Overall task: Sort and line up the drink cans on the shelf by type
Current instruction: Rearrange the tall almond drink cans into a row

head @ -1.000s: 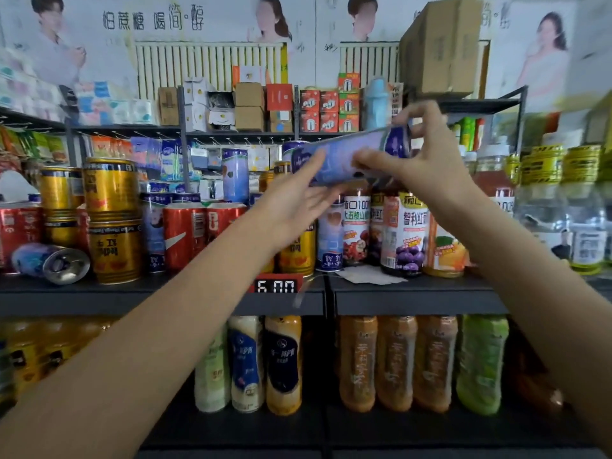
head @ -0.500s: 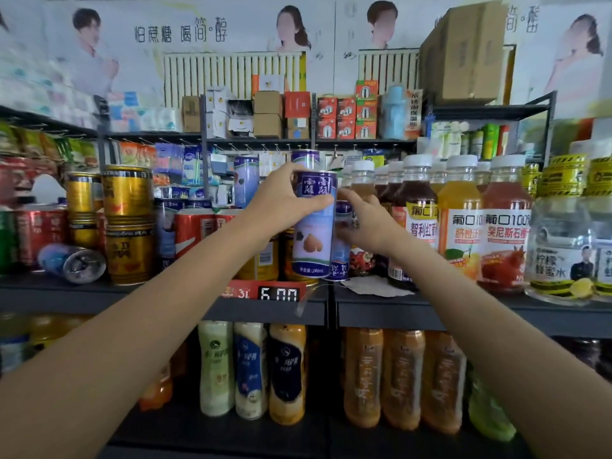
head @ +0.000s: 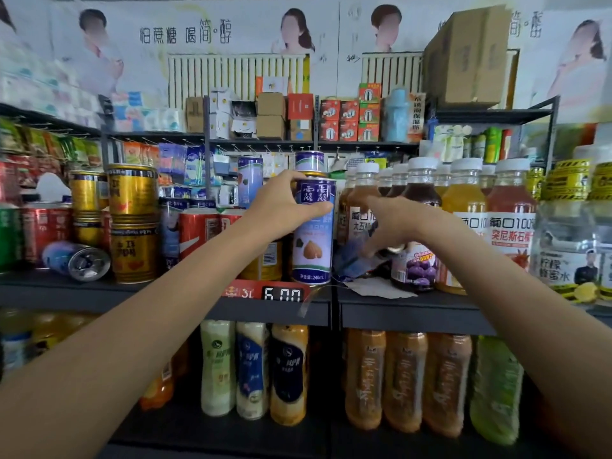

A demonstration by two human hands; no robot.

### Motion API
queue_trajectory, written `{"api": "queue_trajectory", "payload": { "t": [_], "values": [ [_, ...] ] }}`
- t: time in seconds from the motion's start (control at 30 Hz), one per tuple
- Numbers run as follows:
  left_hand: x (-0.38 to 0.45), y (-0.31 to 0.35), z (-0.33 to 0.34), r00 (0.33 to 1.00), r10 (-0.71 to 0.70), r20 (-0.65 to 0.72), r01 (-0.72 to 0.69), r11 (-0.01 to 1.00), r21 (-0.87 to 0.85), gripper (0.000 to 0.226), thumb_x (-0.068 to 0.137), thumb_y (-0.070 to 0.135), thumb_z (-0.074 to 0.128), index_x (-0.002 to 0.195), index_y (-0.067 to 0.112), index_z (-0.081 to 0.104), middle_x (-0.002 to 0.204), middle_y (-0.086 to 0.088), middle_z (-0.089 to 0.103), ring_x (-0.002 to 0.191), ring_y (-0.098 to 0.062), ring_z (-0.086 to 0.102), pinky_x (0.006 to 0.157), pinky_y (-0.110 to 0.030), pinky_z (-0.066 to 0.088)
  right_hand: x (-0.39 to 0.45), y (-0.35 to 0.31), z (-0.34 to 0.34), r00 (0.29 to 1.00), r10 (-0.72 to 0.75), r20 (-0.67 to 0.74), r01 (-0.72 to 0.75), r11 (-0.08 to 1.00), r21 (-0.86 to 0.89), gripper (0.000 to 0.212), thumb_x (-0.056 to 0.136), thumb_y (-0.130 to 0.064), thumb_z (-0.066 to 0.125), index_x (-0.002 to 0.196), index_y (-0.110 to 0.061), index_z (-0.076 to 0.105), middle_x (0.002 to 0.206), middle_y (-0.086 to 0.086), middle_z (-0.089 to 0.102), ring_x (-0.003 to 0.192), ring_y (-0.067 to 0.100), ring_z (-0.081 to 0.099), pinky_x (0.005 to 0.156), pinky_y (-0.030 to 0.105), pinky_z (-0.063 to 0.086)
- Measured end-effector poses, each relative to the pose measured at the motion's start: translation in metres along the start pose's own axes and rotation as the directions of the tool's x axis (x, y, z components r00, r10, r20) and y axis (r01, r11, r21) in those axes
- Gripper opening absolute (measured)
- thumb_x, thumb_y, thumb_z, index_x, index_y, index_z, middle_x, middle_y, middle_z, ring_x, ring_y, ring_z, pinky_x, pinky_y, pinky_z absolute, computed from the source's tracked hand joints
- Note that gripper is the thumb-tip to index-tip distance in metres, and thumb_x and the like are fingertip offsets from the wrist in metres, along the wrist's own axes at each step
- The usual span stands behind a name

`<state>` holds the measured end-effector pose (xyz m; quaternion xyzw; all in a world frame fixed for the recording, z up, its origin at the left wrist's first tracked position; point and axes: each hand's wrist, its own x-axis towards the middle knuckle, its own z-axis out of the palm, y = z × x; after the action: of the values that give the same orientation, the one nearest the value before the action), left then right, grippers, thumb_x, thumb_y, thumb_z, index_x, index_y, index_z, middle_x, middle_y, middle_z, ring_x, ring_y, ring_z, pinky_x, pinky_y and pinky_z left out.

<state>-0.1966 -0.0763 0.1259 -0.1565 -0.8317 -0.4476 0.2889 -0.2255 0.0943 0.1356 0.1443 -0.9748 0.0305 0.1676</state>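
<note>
On the middle shelf (head: 165,293), right at the front edge above the 6.00 price tag (head: 282,294), stands the tall blue-and-white can (head: 313,231), upright now, with a walnut picture and 240mL printed low on it. The left hand (head: 281,207) has its fingers and thumb curled round the can's upper part. The right hand (head: 389,226) sits just to the right with fingers spread and loose, reaching down toward a blurry blue thing lying on the shelf; can't tell if it's touching it.

Compared to half a second back, the can has come down onto the shelf edge and the right hand has let go and dropped lower.

Stuff around it: smooth metal cylinders everywhere. Stacked gold cans (head: 132,223) to the left, red cans (head: 198,230) between, and another blue can on its side (head: 76,261) showing its shiny end. To the right are clear plastic juice bottles (head: 463,200) with white caps, holding brown, orange and red drinks.
</note>
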Motion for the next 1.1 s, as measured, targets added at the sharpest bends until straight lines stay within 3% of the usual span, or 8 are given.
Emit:
{"api": "queue_trajectory", "payload": {
  "t": [0.1, 0.23, 0.33, 0.47, 0.6, 0.77, 0.97, 1.1],
  "values": [
    [-0.001, 0.003, 0.001, 1.000, -0.004, 0.011, 0.004, 1.000, -0.019, 0.055, 0.079, 0.028, 0.071, 0.125, 0.016, 0.044, 0.109, 0.001, 0.053, 0.093, -0.012, 0.052, 0.076, -0.025, 0.045, -0.011, 0.002, 0.010, 0.974, -0.016, 0.226, 0.041, 0.994, -0.105, 0.062, 0.075, -0.035, 0.070, 0.125, -0.007, 0.047, 0.125, 0.008, 0.052, 0.111, 0.026, 0.051, 0.089, 0.035, 0.045],
    [-0.001, 0.007, 0.003, 1.000, 0.007, 0.025, -0.007, 1.000, -0.005, 0.046, 0.079, 0.026, 0.071, 0.118, 0.018, 0.047, 0.105, 0.002, 0.055, 0.094, -0.014, 0.055, 0.079, -0.027, 0.049, -0.027, 0.017, 0.029, 0.983, -0.055, 0.175, 0.002, 0.957, 0.289, 0.034, 0.084, -0.028, 0.060, 0.094, 0.004, 0.057, 0.089, 0.012, 0.058, 0.081, 0.026, 0.056, 0.064, 0.029, 0.046],
    [0.004, 0.012, 0.010, 0.999, 0.017, 0.033, -0.018, 0.999, 0.038, 0.030, 0.079, 0.026, 0.070, 0.099, 0.021, 0.048, 0.103, -0.002, 0.060, 0.099, -0.020, 0.057, 0.091, -0.037, 0.047, -0.041, 0.025, 0.016, 0.998, 0.052, -0.032, -0.014, 0.706, 0.708, 0.024, 0.090, -0.023, 0.053, 0.091, 0.001, 0.052, 0.073, 0.005, 0.054, 0.058, 0.013, 0.048, 0.048, 0.017, 0.039],
    [0.010, 0.013, 0.026, 0.997, 0.012, 0.079, -0.027, 0.982, 0.190, 0.025, 0.083, 0.030, 0.066, 0.087, 0.022, 0.042, 0.099, -0.006, 0.057, 0.096, -0.023, 0.057, 0.088, -0.037, 0.046, -0.046, 0.028, 0.000, 0.935, 0.256, -0.245, 0.178, 0.260, 0.949, 0.032, 0.091, -0.021, 0.054, 0.118, -0.009, 0.043, 0.102, 0.006, 0.057, 0.077, 0.012, 0.059, 0.058, 0.016, 0.047],
    [0.017, 0.006, 0.042, 0.996, 0.006, 0.089, -0.036, 0.939, 0.342, 0.038, 0.083, 0.035, 0.064, 0.105, 0.010, 0.045, 0.103, -0.010, 0.059, 0.096, -0.026, 0.058, 0.084, -0.040, 0.048, -0.042, 0.021, 0.017, 0.917, 0.274, -0.292, 0.157, 0.425, 0.892, 0.046, 0.080, -0.004, 0.067, 0.113, -0.010, 0.035, 0.103, 0.001, 0.053, 0.083, 0.013, 0.058, 0.051, 0.014, 0.047],
    [0.019, 0.001, 0.054, 0.987, 0.114, 0.111, -0.155, 0.848, 0.507, 0.047, 0.086, 0.035, 0.061, 0.120, 0.007, 0.045, 0.102, -0.006, 0.054, 0.093, -0.020, 0.053, 0.073, -0.032, 0.044, -0.033, 0.011, 0.052, 0.886, 0.241, -0.396, 0.046, 0.805, 0.591, 0.057, 0.076, -0.016, 0.074, 0.116, -0.002, 0.036, 0.115, 0.011, 0.052, 0.103, 0.026, 0.054, 0.071, 0.026, 0.041],
    [0.018, -0.007, 0.048, 0.952, 0.259, 0.160, -0.300, 0.711, 0.636, 0.047, 0.086, 0.042, 0.057, 0.120, 0.011, 0.048, 0.118, -0.006, 0.045, 0.106, -0.023, 0.048, 0.082, -0.030, 0.040, -0.029, 0.007, 0.079, 0.881, 0.218, -0.420, -0.058, 0.930, 0.362, 0.069, 0.075, -0.025, 0.075, 0.126, -0.005, 0.032, 0.126, 0.012, 0.042, 0.117, 0.029, 0.044, 0.090, 0.037, 0.043],
    [0.026, -0.002, 0.031, 0.917, 0.224, 0.329, -0.393, 0.639, 0.661, 0.035, 0.083, 0.038, 0.063, 0.105, 0.013, 0.052, 0.110, -0.003, 0.048, 0.112, -0.026, 0.041, 0.087, -0.030, 0.033, -0.029, 0.010, 0.079, 0.899, 0.179, -0.400, -0.024, 0.931, 0.363, 0.070, 0.075, -0.023, 0.075, 0.128, -0.005, 0.032, 0.128, 0.011, 0.040, 0.116, 0.028, 0.046, 0.086, 0.032, 0.042]
  ]
}}
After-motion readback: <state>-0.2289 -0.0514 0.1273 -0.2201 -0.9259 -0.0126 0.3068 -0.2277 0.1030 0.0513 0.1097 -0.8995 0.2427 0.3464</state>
